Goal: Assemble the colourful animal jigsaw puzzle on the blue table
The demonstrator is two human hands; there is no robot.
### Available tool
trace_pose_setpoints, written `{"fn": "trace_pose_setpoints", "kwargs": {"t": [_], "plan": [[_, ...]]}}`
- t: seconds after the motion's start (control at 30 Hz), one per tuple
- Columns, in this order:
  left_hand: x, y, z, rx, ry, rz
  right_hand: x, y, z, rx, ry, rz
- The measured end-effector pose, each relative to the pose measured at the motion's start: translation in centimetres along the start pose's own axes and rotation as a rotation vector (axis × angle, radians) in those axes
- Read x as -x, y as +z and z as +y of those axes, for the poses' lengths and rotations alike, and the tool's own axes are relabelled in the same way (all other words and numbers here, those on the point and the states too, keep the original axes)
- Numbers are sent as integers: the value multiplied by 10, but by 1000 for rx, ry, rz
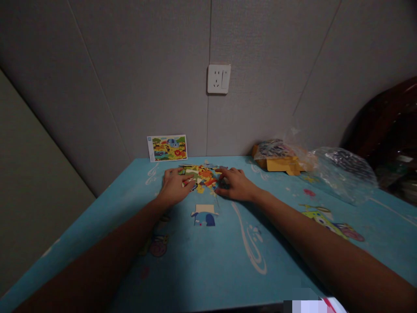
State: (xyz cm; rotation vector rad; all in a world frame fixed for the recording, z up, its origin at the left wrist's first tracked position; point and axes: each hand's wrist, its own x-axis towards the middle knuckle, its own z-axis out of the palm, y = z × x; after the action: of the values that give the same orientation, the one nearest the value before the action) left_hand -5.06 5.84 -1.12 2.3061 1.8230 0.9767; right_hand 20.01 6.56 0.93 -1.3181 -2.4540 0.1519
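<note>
A heap of colourful jigsaw puzzle pieces [205, 174] lies on the blue tablecloth, between my two hands. My left hand [176, 186] rests at the heap's left side, its fingers apart and touching pieces there. At the right side, my right hand [235, 184] has thumb and index finger spread at the edge of the heap. Neither hand shows a piece gripped in it. Nearer to me, apart from the heap, lies a joined bit of puzzle [204, 216] with a blue elephant's face. Behind the heap, a picture card [167, 148] of cartoon animals leans against the wall.
An orange-yellow box [280, 164] and crumpled clear plastic wrapping [345, 171] lie at the back right. The printed tablecloth [208, 269] covers the table up to the grey wall. A white socket [219, 79] is on that wall. A dark wooden piece [387, 113] stands far right.
</note>
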Motion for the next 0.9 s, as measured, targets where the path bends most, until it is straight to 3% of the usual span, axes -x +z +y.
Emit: {"fn": "trace_pose_setpoints", "kwargs": {"t": [0.2,0.33,0.5,0.67,0.9], "plan": [[4,-4,6,-61,8,-49,-1,1,0,-74,0,23],[6,-8,12,-57,121,-95,1,1,0,3,54,24],[9,-5,12,-35,229,-260,-5,12,-4,-21,28,47],[10,-5,12,-47,220,-335,-14,21,-13,-8,18,102],[11,-10,13,-15,193,-338,-4,4,-3,-72,16,152]]}}
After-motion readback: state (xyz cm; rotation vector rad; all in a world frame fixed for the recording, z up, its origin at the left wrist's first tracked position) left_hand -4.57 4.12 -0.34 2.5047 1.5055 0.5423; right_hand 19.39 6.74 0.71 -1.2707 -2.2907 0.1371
